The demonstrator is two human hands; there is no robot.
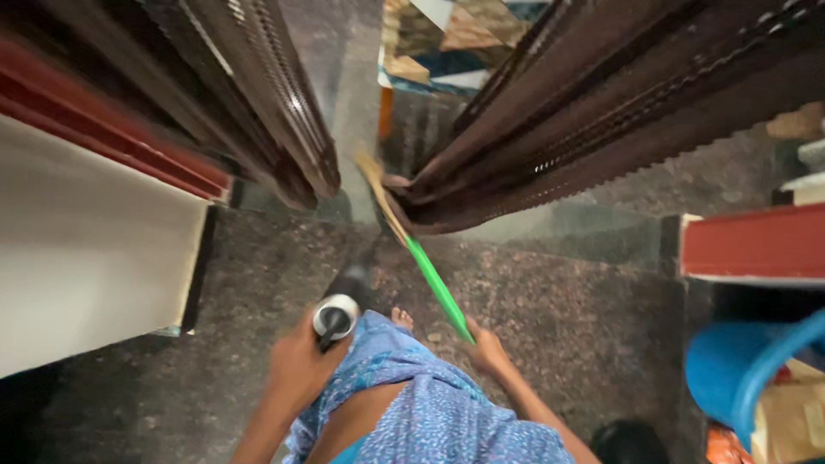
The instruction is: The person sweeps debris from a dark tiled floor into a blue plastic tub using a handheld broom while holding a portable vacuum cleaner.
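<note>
My right hand [486, 348] grips the green handle of a broom [436, 286]. Its straw bristles reach forward to the gap between two dark wooden door leaves. My left hand [296, 365] is closed around a dark cylindrical object with a silvery round end [335, 314]; what it is I cannot tell. I am wearing blue patterned cloth [421, 404], and one bare foot [401, 319] shows just ahead of it on the speckled stone floor.
The left door leaf [275, 94] and the right door leaf [601, 103] stand open, with a patterned floor beyond. A white wall with a red band [86, 249] is on the left. At right sit a blue plastic bucket [739, 369], a red ledge [756, 245] and cardboard.
</note>
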